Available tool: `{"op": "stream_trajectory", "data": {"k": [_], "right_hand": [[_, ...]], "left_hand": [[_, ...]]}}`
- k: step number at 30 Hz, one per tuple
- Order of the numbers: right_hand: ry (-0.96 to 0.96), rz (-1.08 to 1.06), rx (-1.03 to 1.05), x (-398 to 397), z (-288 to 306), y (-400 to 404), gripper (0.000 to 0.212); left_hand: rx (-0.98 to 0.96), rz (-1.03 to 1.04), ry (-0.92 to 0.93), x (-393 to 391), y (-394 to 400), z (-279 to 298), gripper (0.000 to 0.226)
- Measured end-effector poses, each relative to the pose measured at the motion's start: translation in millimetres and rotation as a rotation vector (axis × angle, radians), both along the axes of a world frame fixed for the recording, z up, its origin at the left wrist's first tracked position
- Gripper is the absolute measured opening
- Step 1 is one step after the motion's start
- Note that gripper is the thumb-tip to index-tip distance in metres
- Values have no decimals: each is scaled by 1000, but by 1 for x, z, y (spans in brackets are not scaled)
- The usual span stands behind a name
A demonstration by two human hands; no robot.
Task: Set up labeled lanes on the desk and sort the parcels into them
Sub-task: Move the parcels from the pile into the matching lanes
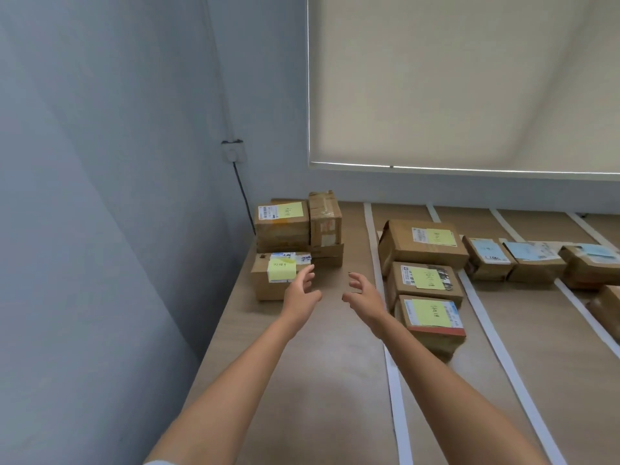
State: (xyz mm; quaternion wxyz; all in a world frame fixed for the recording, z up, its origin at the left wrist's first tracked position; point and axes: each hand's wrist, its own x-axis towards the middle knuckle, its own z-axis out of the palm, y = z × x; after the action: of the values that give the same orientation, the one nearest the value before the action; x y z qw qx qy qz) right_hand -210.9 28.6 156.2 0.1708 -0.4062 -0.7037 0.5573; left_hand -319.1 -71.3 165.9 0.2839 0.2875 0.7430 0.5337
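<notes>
Now both hands are open and empty: left hand (299,294), right hand (364,296). Target looks like the near cardboard parcel with the yellow note (281,276), unsorted at the desk's (322,380) left edge. It lies ahead-left, touching the left fingertips (309,270) (right hand apart, beside the tape strip (375,260)).

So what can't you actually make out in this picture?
- Head view: writing on the yellow notes is too small and blurred to read.
- Parcel at the right edge is cut off by the frame.
- The near yellow-note box is partly hidden by the right forearm.
- Flat box under the corner stack is mostly covered.
- The desk runs out of frame on the right.
</notes>
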Motion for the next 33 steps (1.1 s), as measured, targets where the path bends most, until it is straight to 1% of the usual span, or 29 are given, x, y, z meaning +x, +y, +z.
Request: {"op": "stream_trajectory", "data": {"k": [8, 13, 19, 21, 24, 28, 33], "right_hand": [[-39, -56, -79, -95, -32, -6, 59], [-79, -93, -151, -135, -66, 2, 59], [-142, -167, -179, -160, -101, 21, 69], [-174, -189, -188, -165, -112, 27, 72], [-191, -191, -194, -173, -125, 35, 71], [-135, -180, -191, -186, -134, 39, 66], [-89, -167, -177, -193, -135, 39, 69]], "left_hand": [[-85, 62, -84, -109, -13, -49, 61], [-144, 133, -158, -161, -22, -89, 59], [-205, 251, -161, -206, -16, -125, 49], [-220, 256, -166, -218, -8, -135, 51], [-228, 204, -180, -229, 4, -145, 60], [-199, 127, -229, -234, 14, -150, 71], [-148, 116, -256, -230, 22, -145, 73]]}}
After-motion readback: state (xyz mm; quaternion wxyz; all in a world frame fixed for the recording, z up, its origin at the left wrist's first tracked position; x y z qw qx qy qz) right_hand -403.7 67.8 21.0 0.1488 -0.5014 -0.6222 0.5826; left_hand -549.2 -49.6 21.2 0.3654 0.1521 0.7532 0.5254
